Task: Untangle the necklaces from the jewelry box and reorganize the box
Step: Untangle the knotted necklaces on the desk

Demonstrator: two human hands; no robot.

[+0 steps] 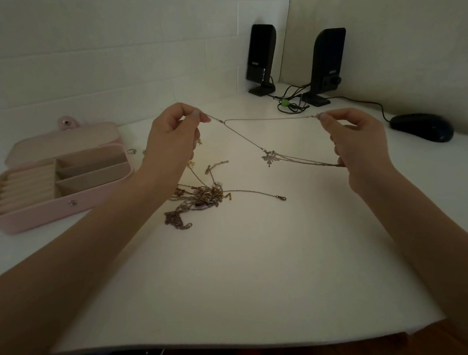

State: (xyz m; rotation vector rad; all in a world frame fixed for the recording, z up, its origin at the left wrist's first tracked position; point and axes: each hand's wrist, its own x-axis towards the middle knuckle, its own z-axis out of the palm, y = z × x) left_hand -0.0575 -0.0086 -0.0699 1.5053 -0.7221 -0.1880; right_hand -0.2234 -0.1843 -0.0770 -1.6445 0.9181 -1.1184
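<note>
Two hands up over the white desk (249, 273), whose near edge runs across the bottom with a wide bare stretch of top between the forearms. Pink jewelry box (64, 195) lies open at the left, lid back, close to the left edge of the view. Two black speakers (261, 56) stand in the far corner, small white lettering on each too blurred to read; a black mouse (422, 127) sits far right. Left hand (175, 136) pinches one end of a silver necklace (243, 134), right hand (359, 146) pinches the other, chain stretched in the air, its butterfly pendant (269, 158) hanging between. Tangled chains (202, 200) lie heaped just right of the box, under the left wrist.
</note>
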